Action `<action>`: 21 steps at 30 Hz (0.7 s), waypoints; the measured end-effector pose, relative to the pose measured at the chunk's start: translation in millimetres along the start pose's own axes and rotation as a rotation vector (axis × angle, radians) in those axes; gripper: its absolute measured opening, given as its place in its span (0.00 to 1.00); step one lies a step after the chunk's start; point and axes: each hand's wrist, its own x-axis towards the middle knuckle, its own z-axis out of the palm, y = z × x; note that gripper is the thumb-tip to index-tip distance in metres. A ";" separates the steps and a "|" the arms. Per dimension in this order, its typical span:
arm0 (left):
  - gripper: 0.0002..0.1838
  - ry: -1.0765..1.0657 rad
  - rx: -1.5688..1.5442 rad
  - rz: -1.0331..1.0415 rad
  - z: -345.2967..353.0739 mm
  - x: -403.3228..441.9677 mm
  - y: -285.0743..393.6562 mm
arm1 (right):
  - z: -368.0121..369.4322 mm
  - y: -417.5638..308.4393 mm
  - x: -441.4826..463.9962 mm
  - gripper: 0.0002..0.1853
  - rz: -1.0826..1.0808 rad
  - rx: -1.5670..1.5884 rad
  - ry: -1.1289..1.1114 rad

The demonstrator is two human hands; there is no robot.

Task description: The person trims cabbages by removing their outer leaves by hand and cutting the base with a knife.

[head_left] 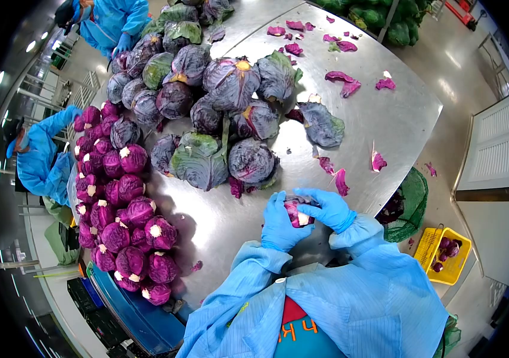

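Observation:
A red cabbage is held in front of my body at the near side of the steel table, its pale cut stem facing me. My left hand, in a blue glove, wraps around its left side. From the right, my blue-gloved right hand grips the same cabbage with its fingers over the top. Just beyond my hands lies a dark untrimmed cabbage with outer leaves on. Part of the held cabbage is hidden by my fingers.
Trimmed purple cabbages are piled at left, untrimmed ones beyond. Loose leaves lie scattered to the right. A green mesh bag and a yellow basket stand on the floor. Two co-workers in blue are at left.

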 end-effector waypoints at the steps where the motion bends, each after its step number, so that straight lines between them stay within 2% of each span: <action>1: 0.57 -0.016 0.031 0.027 -0.5 0.4 1.2 | 6.0 6.8 0.7 0.22 -0.103 0.055 0.015; 2: 0.57 -0.029 -0.004 0.091 -2.1 -0.6 -1.8 | 7.8 13.0 2.4 0.17 -0.105 0.076 0.062; 5: 0.58 -0.072 -0.093 0.248 -13.1 -7.3 -19.7 | 2.2 15.0 4.7 0.14 -0.159 -0.520 0.159; 7: 0.59 -0.107 -0.138 0.322 -18.9 -9.2 -25.4 | 6.8 18.1 4.7 0.14 -0.087 -0.448 0.194; 12: 0.58 -0.162 -0.152 0.343 -16.9 -3.3 -22.1 | 7.4 20.3 -3.6 0.14 0.031 -0.354 0.279; 15: 0.55 -0.176 -0.212 0.373 -18.1 -10.1 -27.8 | -19.7 61.3 4.1 0.14 0.289 -0.758 0.441; 17: 0.52 -0.140 -0.322 0.415 -25.1 -21.6 -39.2 | -66.7 85.9 1.7 0.15 0.362 -0.704 0.451; 19: 0.54 -0.089 -0.194 0.324 -22.6 -43.4 -44.3 | -98.7 67.7 -8.0 0.17 0.396 -0.707 0.389; 20: 0.54 -0.035 -0.172 0.278 -14.0 -49.4 -50.5 | -98.0 72.1 -14.7 0.21 0.176 -0.702 0.555; 21: 0.54 0.026 -0.146 0.243 -9.4 -49.2 -52.1 | -95.0 66.6 -15.8 0.21 0.133 -0.643 0.479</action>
